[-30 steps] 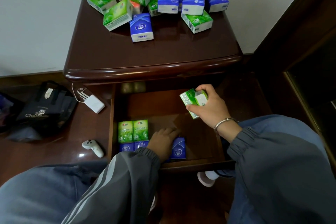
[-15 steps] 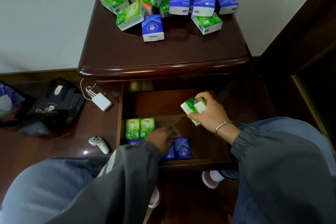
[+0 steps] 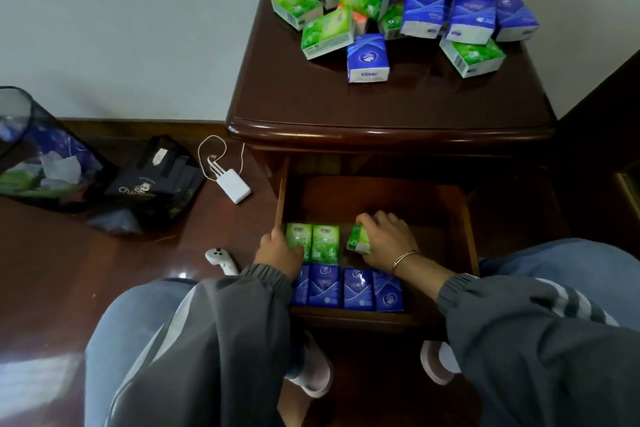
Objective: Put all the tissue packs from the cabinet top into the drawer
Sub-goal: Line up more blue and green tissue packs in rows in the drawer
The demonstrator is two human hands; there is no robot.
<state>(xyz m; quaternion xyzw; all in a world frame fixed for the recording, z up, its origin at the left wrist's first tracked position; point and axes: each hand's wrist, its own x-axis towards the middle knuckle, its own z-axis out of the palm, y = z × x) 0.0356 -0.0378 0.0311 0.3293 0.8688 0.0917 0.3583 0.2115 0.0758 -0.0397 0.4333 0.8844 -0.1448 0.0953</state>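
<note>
We find the right hand [image 3: 384,239] clasping a green tissue pack [image 3: 358,240] inside the drawer [image 3: 433,211], beside two green packs [image 3: 313,241]. The left hand [image 3: 280,253] touches those; its grip we cannot tell. Other packs [image 3: 381,10] lie heaped on the cabinet top [image 3: 381,107].

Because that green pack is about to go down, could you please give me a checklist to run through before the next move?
1. Right hand grips the held green pack: ok.
2. Drawer has free floor beside the two standing green packs: ok.
3. Left hand touches the leftmost standing pack: ok.
4. Blue packs in front stand upright: ok.
5. Held pack upright: not ok, tilted.
6. Cabinet top free of packs: not ok, many lie there.
</note>
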